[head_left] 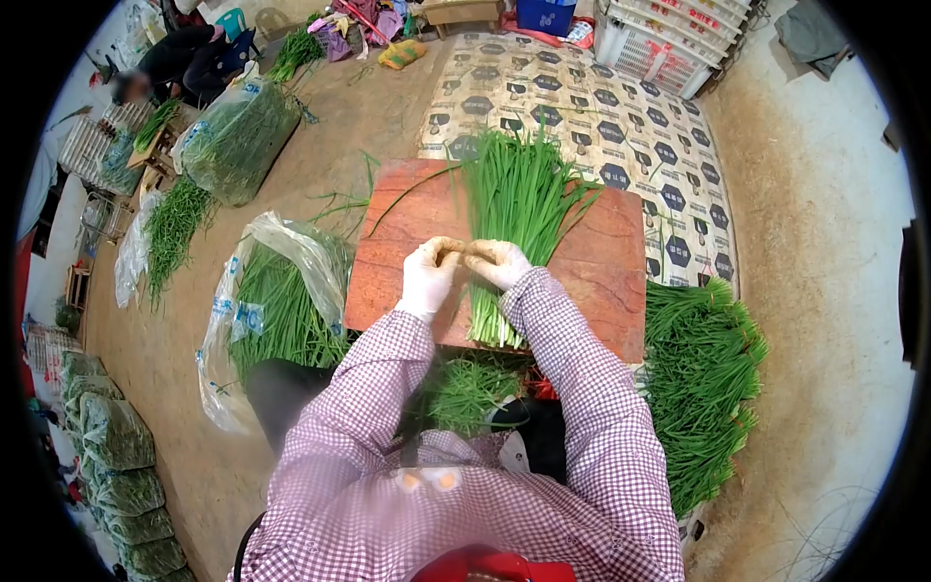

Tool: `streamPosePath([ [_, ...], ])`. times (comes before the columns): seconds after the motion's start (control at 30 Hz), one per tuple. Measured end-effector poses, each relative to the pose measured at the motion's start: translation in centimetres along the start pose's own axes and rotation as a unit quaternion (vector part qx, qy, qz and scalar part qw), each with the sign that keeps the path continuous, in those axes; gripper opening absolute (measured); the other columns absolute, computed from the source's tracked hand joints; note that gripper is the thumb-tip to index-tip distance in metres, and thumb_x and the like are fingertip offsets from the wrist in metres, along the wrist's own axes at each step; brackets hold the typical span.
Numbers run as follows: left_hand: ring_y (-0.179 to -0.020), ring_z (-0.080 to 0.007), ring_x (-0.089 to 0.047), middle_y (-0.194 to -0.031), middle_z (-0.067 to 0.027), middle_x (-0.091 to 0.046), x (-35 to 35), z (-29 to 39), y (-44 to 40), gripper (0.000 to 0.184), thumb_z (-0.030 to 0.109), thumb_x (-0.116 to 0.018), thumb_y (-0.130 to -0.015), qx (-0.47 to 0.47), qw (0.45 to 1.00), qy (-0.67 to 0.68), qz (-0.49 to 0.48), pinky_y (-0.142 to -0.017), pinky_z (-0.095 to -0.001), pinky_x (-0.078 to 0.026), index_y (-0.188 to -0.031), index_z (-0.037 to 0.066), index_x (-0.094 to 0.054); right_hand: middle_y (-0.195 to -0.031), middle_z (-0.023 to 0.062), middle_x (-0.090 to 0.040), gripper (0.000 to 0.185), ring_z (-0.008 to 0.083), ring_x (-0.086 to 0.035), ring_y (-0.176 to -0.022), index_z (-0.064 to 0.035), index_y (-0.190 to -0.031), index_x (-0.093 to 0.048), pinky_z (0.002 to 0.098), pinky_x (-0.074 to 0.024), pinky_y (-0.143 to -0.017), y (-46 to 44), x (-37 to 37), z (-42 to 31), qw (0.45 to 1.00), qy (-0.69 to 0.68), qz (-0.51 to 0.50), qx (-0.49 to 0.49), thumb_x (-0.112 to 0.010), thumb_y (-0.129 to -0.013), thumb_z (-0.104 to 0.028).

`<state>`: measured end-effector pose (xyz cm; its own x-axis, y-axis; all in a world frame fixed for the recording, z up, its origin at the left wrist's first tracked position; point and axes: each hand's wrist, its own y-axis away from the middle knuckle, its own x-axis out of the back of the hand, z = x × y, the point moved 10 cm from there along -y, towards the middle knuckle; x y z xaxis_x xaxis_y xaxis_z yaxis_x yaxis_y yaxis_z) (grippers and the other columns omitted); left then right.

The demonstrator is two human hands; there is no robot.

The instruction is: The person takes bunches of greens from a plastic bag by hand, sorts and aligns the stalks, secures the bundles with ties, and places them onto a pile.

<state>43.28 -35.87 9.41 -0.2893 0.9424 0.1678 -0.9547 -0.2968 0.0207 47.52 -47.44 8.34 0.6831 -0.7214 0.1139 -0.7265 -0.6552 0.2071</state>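
A bunch of green chives [519,199] lies on the reddish wooden board [606,276], leaf tips away from me and pale cut ends toward me. Both my hands wear whitish gloves with soiled fingertips. My left hand [430,276] is beside the bunch's left edge, fingers closed in a pinch. Over the lower part of the bunch is my right hand [497,262], its fingers also pinched and meeting the left fingertips. Whatever sits between the fingers is too small to make out. One loose leaf stretches across the board's upper left.
A clear plastic bag of chives [281,301] stands left of the board. A large pile of chives [703,388] lies at right. Loose greens [470,393] are below the board. Stacked white crates [669,44] stand far right. Another person [184,58] bends at far left near a full bag [238,141].
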Motion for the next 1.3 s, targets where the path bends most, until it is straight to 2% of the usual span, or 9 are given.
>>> streamPosePath([
  [0.33,-0.086,-0.0126,-0.062,-0.099,-0.0089,-0.063,-0.3,0.6,0.8,0.023,-0.007,-0.055,-0.086,-0.056,0.998,-0.032,0.005,-0.076,-0.0262,-0.053,-0.108,-0.001,-0.057,-0.099,0.0085,-0.063,0.021,0.0157,-0.057,-0.094,0.0034,-0.106,-0.059,0.0299,-0.047,-0.085,-0.2,-0.2,0.0,0.995,-0.064,-0.073,-0.031,-0.057,-0.086,-0.004],
  [0.47,-0.105,-0.0173,-0.056,-0.124,-0.0123,-0.051,-2.8,-1.1,3.8,0.053,0.0,-0.058,-0.084,0.173,0.951,0.255,-0.019,-0.085,-0.0282,-0.051,-0.132,0.004,-0.037,-0.096,0.0091,-0.064,0.016,0.0156,-0.059,-0.091,0.0037,-0.099,-0.059,0.0301,-0.0473,-0.083,0.1,0.0,-1.2,0.994,-0.045,-0.09,-0.029,-0.056,-0.085,-0.005],
  [0.6,-0.117,-0.0213,-0.051,-0.126,-0.0131,-0.051,-7.4,-6.5,4.8,0.068,0.009,-0.071,-0.078,0.234,0.947,0.118,-0.184,-0.097,-0.0298,-0.044,-0.135,0.002,-0.035,-0.092,0.0078,-0.067,0.024,0.0154,-0.06,-0.088,0.0023,-0.104,-0.062,0.031,-0.0476,-0.083,0.9,-0.6,-2.7,0.996,-0.005,-0.082,0.031,-0.059,-0.085,-0.011],
  [0.8,-0.119,-0.0287,-0.05,-0.125,-0.0177,-0.052,-5.1,2.2,4.1,0.063,0.016,-0.069,-0.076,0.041,0.962,-0.001,-0.271,-0.101,-0.0362,-0.04,-0.13,-0.001,-0.042,-0.088,0.0053,-0.065,0.016,0.0117,-0.06,-0.085,0.0024,-0.099,-0.062,0.0265,-0.0482,-0.08,2.3,-1.8,-6.8,0.993,-0.079,-0.035,0.075,-0.058,-0.086,-0.004],
  [0.9,-0.121,-0.0324,-0.046,-0.131,-0.0219,-0.045,-2.9,4.2,3.3,0.081,0.029,-0.076,-0.064,-0.046,0.879,-0.321,-0.35,-0.1,-0.0381,-0.04,-0.131,0.0,-0.041,-0.085,0.0052,-0.065,0.016,0.0109,-0.059,-0.079,0.0042,-0.098,-0.061,0.0254,-0.0478,-0.076,2.8,-2.3,-8.8,0.982,-0.162,-0.019,0.091,-0.058,-0.086,-0.005],
  [1.03,-0.132,-0.0381,-0.033,-0.138,-0.0248,-0.039,-0.6,6.5,3.2,0.086,0.032,-0.075,-0.063,-0.032,0.761,-0.566,-0.315,-0.109,-0.042,-0.03,-0.133,-0.004,-0.039,-0.083,0.0048,-0.063,0.015,0.0111,-0.056,-0.075,0.0045,-0.098,-0.06,0.0254,-0.047,-0.071,2.2,-3.1,-7.0,0.97,-0.229,0.027,0.076,-0.057,-0.086,-0.004],
  [1.13,-0.135,-0.0391,-0.028,-0.138,-0.0249,-0.039,-0.6,4.9,3.0,0.086,0.034,-0.074,-0.064,-0.088,0.765,-0.598,-0.221,-0.111,-0.0425,-0.026,-0.133,-0.006,-0.039,-0.088,0.0054,-0.063,0.014,0.0125,-0.057,-0.079,0.0044,-0.098,-0.06,0.0255,-0.0469,-0.073,1.3,-3.1,-4.7,0.97,-0.224,0.058,0.076,-0.055,-0.087,-0.003],
  [1.2,-0.131,-0.0353,-0.036,-0.135,-0.0228,-0.043,-0.2,4.4,3.1,0.073,0.028,-0.068,-0.07,-0.122,0.8,-0.566,-0.157,-0.111,-0.0432,-0.024,-0.132,0.0,-0.041,-0.088,0.0043,-0.064,0.014,0.0134,-0.059,-0.084,0.0047,-0.099,-0.061,0.0255,-0.0471,-0.078,1.4,-2.7,-4.8,0.963,-0.239,0.085,0.089,-0.056,-0.088,-0.002],
  [1.3,-0.107,-0.023,-0.056,-0.123,-0.0119,-0.058,1.6,1.1,2.5,0.048,0.017,-0.063,-0.083,-0.025,0.997,0.06,-0.051,-0.11,-0.0423,-0.019,-0.127,0.003,-0.051,-0.104,0.0054,-0.061,0.014,0.0147,-0.058,-0.095,0.0047,-0.099,-0.062,0.0269,-0.046,-0.086,1.3,-3.0,-5.0,0.969,-0.206,0.063,0.123,-0.057,-0.087,-0.001],
])
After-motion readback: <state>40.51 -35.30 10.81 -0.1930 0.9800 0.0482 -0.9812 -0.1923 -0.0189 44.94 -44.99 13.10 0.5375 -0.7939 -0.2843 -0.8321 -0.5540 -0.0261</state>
